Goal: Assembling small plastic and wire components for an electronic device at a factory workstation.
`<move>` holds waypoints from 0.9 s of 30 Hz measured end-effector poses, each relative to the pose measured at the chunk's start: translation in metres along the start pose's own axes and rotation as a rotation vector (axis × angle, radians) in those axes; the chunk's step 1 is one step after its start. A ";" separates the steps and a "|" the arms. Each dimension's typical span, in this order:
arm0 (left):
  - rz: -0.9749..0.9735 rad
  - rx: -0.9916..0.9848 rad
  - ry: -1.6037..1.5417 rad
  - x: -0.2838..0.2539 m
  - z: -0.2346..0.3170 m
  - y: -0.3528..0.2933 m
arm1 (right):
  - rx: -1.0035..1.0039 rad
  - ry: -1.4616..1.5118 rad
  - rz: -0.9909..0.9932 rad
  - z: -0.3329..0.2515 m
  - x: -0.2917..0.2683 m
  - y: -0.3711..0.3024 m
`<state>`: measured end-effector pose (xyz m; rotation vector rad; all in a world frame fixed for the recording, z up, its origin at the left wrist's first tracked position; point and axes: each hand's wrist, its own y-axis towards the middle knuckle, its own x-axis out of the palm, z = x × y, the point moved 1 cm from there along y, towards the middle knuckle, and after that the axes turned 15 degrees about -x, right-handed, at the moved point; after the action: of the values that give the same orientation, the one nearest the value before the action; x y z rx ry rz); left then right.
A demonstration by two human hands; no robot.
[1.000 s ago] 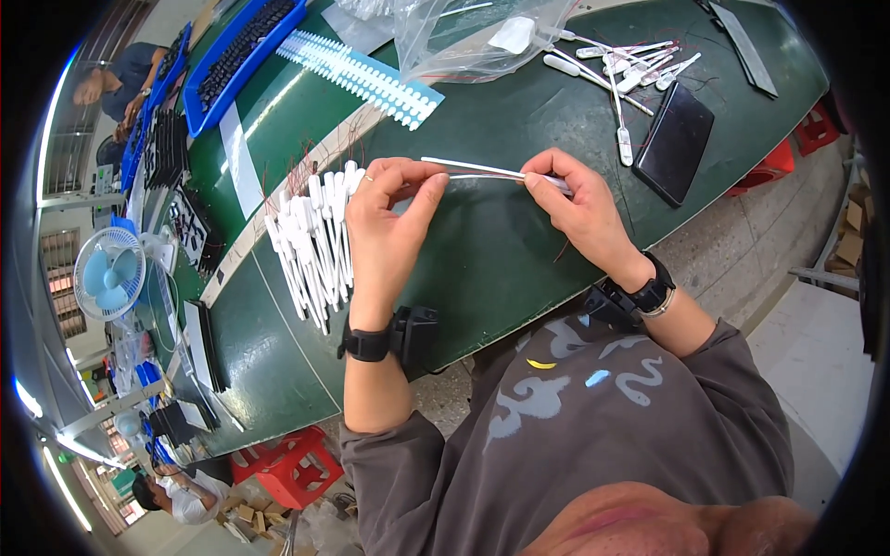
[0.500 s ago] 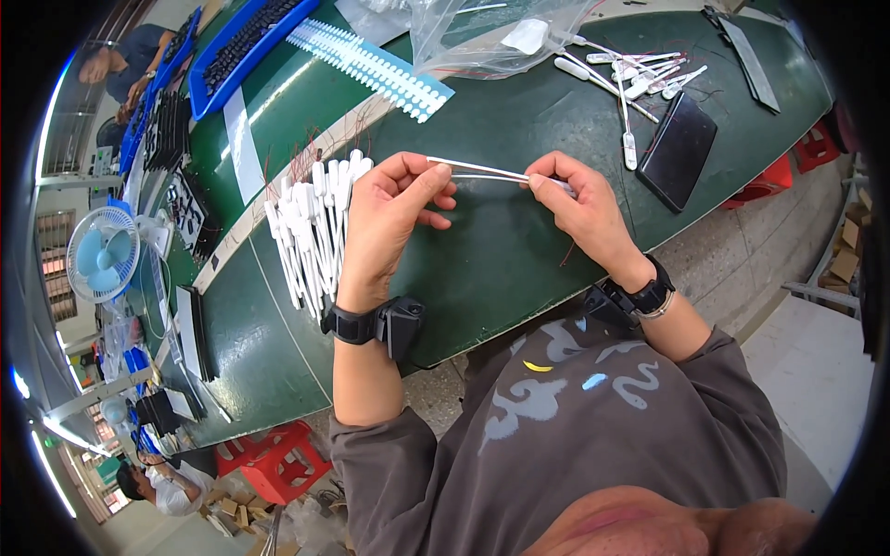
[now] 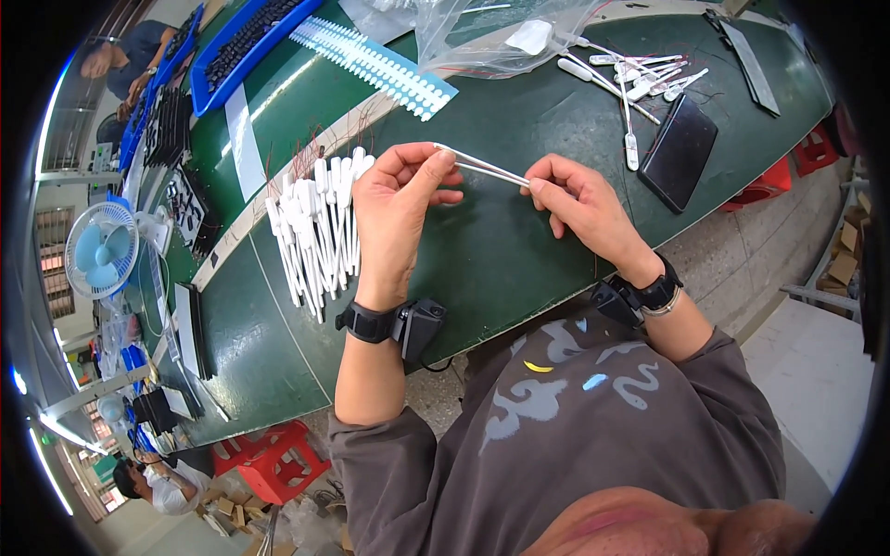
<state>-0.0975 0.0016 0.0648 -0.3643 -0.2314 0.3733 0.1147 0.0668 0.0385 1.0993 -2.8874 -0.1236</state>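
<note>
Between my two hands runs a thin white plastic stick [image 3: 496,172], which looks like two slim strands lying close together. The thumb and fingertips of my left hand [image 3: 408,190] pinch its left end. My right hand [image 3: 577,199] is closed on its right end, and the fingers hide that end. Left of my left hand lies a dense row of white sticks [image 3: 320,218] with wider rounded ends and thin red wires. A looser pile of similar white sticks [image 3: 640,79] is on the table beyond my right hand.
A black flat rectangular device [image 3: 679,153] lies right of my right hand. Farther back are a blue-backed sheet of white pieces [image 3: 380,74], a clear plastic bag [image 3: 482,46] and a blue tray [image 3: 199,93] of small black parts. Red stools [image 3: 278,463] stand beside the green table.
My left hand has risen slightly and moved a little right. The white stick now slopes more steeply down to the right. My right fingers have shifted on its right end.
</note>
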 end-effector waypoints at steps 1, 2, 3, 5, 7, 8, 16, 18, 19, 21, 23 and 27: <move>-0.001 -0.001 -0.001 0.001 -0.001 0.000 | 0.001 -0.001 0.001 0.000 0.000 -0.001; -0.003 0.017 0.000 0.002 -0.001 -0.001 | 0.002 -0.002 -0.009 0.000 -0.001 -0.001; -0.005 0.034 0.000 0.002 -0.002 -0.002 | 0.002 -0.002 -0.020 0.001 0.000 -0.002; -0.006 0.051 -0.001 0.002 -0.002 -0.003 | 0.004 -0.003 -0.031 0.001 0.000 -0.002; -0.005 0.069 0.006 0.003 -0.001 -0.004 | 0.006 0.008 -0.050 0.001 0.002 -0.002; -0.005 0.078 0.009 0.003 -0.001 -0.004 | 0.007 0.014 -0.060 0.000 0.002 -0.002; -0.035 0.134 -0.007 0.007 0.000 -0.007 | 0.096 0.125 -0.037 -0.008 0.005 -0.002; -0.035 0.138 -0.007 0.007 0.000 -0.008 | 0.108 0.137 -0.035 -0.008 0.004 -0.002; -0.034 0.140 -0.008 0.008 -0.001 -0.008 | 0.123 0.149 -0.035 -0.007 0.003 -0.001; -0.034 0.144 -0.008 0.009 -0.001 -0.008 | 0.135 0.161 -0.034 -0.007 0.002 -0.002; -0.030 0.137 -0.004 0.012 -0.002 -0.009 | 0.124 0.197 -0.001 -0.005 0.002 -0.004; -0.031 0.146 0.022 0.014 -0.001 -0.008 | 0.109 0.212 0.020 -0.005 0.000 -0.003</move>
<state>-0.0823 -0.0003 0.0694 -0.2205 -0.1864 0.3535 0.1173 0.0642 0.0434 1.0295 -2.7419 0.1437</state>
